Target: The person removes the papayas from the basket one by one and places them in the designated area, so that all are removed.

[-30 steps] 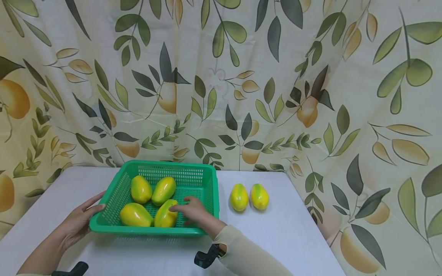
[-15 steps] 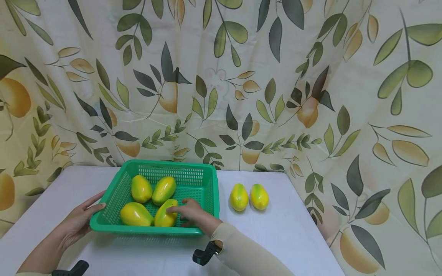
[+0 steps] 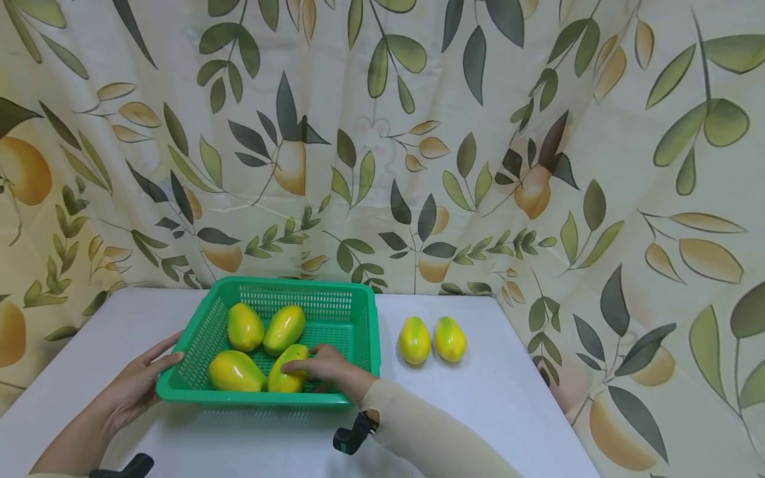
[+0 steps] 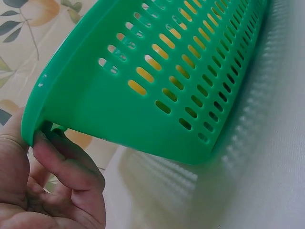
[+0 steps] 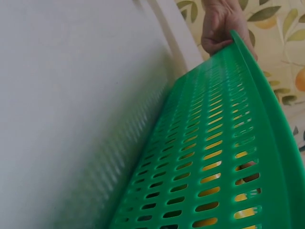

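A green plastic basket (image 3: pixel 269 397) stands on the white table, with several yellow-green papayas inside. My left hand (image 3: pixel 136 380) holds its left end; in the left wrist view that hand's fingers (image 4: pixel 71 167) curl up under the rim. Inside the basket, my right hand (image 3: pixel 329 367) grips the front right papaya (image 3: pixel 281 380), one finger lying across its top and the others partly hidden on its right side. Beside that fruit lies another papaya (image 3: pixel 234 372). Two more, a papaya (image 3: pixel 245 327) and a papaya (image 3: pixel 284 330), sit behind. Through the slots in the right wrist view, a bit of finger (image 5: pixel 249 174) shows.
To the right of the basket, a papaya (image 3: pixel 414 340) and another papaya (image 3: pixel 450 340) lie side by side on the white tablecloth (image 3: pixel 478 405). A leaf-and-fruit patterned curtain (image 3: pixel 382 166) hangs behind the table.
My right hand has shifted slightly left, its finger sliding further across the front right papaya. The left hand and the basket stay where they were.
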Demonstrator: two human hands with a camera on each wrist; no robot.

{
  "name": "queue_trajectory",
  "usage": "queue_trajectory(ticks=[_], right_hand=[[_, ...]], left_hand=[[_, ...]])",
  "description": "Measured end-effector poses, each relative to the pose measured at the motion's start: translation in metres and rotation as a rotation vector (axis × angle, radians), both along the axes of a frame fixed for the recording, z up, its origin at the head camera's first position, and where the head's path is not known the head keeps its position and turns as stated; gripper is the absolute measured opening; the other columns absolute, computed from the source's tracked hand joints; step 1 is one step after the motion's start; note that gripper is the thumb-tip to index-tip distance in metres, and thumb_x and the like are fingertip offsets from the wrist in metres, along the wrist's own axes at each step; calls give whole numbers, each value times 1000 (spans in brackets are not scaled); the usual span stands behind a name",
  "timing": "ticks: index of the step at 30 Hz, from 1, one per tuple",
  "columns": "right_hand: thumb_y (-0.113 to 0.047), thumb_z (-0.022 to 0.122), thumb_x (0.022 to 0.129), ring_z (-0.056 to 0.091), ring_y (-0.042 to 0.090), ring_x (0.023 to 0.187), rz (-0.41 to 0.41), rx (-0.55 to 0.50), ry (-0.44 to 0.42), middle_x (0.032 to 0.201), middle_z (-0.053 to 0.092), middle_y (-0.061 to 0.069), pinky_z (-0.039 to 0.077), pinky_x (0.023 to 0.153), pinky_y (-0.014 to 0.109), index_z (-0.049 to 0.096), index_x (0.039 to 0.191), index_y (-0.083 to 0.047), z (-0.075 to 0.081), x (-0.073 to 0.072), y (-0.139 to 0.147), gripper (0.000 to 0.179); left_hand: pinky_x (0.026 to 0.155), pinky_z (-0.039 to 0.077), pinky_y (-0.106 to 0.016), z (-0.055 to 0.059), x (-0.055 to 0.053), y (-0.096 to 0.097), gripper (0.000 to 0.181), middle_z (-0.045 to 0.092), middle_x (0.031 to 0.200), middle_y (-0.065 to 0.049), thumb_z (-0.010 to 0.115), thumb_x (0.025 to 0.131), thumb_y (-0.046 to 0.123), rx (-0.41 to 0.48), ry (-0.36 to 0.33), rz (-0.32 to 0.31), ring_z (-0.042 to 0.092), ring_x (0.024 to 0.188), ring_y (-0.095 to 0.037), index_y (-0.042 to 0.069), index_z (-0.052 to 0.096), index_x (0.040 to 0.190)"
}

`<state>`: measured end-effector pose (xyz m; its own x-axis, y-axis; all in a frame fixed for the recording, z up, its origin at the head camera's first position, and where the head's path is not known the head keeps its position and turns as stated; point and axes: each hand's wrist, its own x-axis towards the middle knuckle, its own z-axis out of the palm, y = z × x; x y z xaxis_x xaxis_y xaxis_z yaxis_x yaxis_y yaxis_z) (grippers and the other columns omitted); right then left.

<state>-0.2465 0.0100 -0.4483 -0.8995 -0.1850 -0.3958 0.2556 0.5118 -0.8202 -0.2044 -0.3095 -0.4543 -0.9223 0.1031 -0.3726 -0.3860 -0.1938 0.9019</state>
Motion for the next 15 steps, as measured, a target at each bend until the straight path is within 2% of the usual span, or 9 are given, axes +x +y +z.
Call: queue_trajectory(ticks=[6, 15], right_hand=[[-35, 77, 67, 54, 27, 81, 32, -36, 6, 89, 54, 9, 53, 61, 43, 48, 120, 2, -2, -2, -1, 71], [-30, 76, 69, 54, 27, 81, 48, -121, -23, 93, 52, 11, 54, 62, 42, 46, 120, 4, -4, -3, 1, 68]], left_hand=[[81, 49, -39, -2, 1, -1, 77, 61, 96, 6, 59, 87, 26, 20, 1, 4, 62, 90, -22, 23, 8, 145], [79, 50, -38, -3, 0, -1, 75, 62, 95, 5, 59, 88, 27, 13, 4, 5, 62, 87, -21, 26, 10, 145]])
